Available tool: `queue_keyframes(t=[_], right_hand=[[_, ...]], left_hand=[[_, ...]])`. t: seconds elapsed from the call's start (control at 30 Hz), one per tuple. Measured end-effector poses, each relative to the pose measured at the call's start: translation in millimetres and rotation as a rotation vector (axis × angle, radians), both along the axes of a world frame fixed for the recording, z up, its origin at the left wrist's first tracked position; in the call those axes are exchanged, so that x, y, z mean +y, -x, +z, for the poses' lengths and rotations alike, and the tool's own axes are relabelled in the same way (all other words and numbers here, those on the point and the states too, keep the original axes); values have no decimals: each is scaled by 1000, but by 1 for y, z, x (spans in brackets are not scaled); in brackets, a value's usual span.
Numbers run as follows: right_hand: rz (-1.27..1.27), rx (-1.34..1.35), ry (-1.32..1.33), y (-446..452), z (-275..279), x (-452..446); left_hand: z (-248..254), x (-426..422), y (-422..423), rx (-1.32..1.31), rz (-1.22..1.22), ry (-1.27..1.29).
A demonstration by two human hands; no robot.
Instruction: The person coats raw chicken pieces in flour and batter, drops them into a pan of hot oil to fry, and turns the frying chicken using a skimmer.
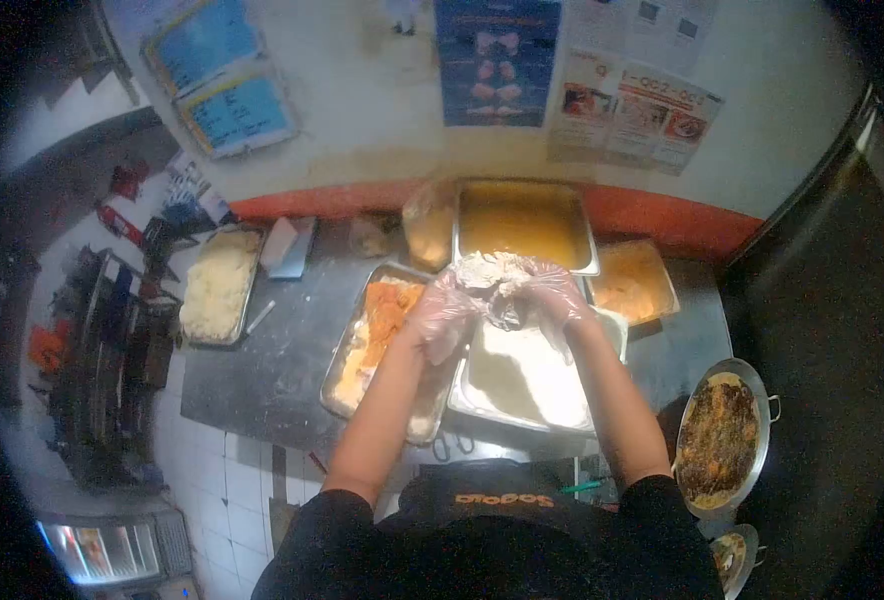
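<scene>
Both hands wear clear plastic gloves and are raised together above the table. Between them is a lumpy piece of food coated in white flour [492,275]. My left hand [444,312] grips it from the left side, my right hand [552,292] from the right. Under the hands lies a metal tray of white flour [522,375]. Just behind it, a deep metal pan holds yellow-orange liquid [522,215]. To the left, a long metal tray [342,375] contains orange and pale pieces, partly hidden by my left forearm.
A tray heaped with pale food [222,285] stands at the far left of the metal table [287,350]. Bagged orange food [634,285] lies right of the pans. A large round pan of dark-topped food [720,435] is at the lower right. Scissor handles [454,446] show near the front edge.
</scene>
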State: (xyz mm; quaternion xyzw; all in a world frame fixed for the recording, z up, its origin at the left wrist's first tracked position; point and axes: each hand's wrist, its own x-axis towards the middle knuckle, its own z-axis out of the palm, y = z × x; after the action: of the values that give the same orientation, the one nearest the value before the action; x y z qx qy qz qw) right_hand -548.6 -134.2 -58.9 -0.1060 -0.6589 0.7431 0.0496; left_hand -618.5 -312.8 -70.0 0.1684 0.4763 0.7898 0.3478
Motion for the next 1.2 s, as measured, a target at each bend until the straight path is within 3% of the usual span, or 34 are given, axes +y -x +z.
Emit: queue_keyframes(t=[0.07,0.17,0.23,0.3,0.33,0.4,0.43,0.47,0.5,0.53,0.6,0.7,0.73,0.77,0.9,0.97,1.03,1.13,1.2], right_hand=[[-42,-13,-95,-3,10,15],[-71,-58,-100,-3,18,32],[-35,39,-18,2,16,54],[-141,-127,-500,10,34,67],[-222,-16,-285,18,26,72],[-213,-19,-221,36,16,91],[-203,-25,-160,47,9,102],[-260,-33,-548,60,-7,117],[-259,-33,-546,78,-40,133],[-241,-26,-488,90,-45,133],[-120,-173,-985,102,-55,147],[-113,-312,-1028,132,-121,168],[-101,-328,-1197,124,-98,160],[-89,-332,-1199,130,-104,165],[33,-475,-1165,146,-127,175],[94,-476,-1171,152,-150,182],[138,-402,-1205,160,-181,193],[111,-383,-968,140,-110,177],[58,-316,-832,137,-93,179]], left_hand=[[-7,26,7,445,47,183],[-17,60,29,477,31,350],[-16,78,43,411,31,314],[-66,103,90,1109,116,429],[-59,110,96,1229,156,558],[-48,122,102,1538,261,708],[-48,131,105,1540,261,711],[-49,142,108,1286,250,817],[-51,153,113,1025,237,908],[-53,167,127,1248,30,1123],[-71,177,134,1242,41,1199],[-70,192,136,1228,43,1357],[-46,193,129,1269,-136,1431],[-34,196,126,1302,-322,1499],[-138,222,165,1039,-232,1563],[-155,230,169,1251,-204,1658],[-149,231,166,1257,-214,1635],[-124,231,164,1266,-286,1582],[-91,228,154,1264,-355,1557]])
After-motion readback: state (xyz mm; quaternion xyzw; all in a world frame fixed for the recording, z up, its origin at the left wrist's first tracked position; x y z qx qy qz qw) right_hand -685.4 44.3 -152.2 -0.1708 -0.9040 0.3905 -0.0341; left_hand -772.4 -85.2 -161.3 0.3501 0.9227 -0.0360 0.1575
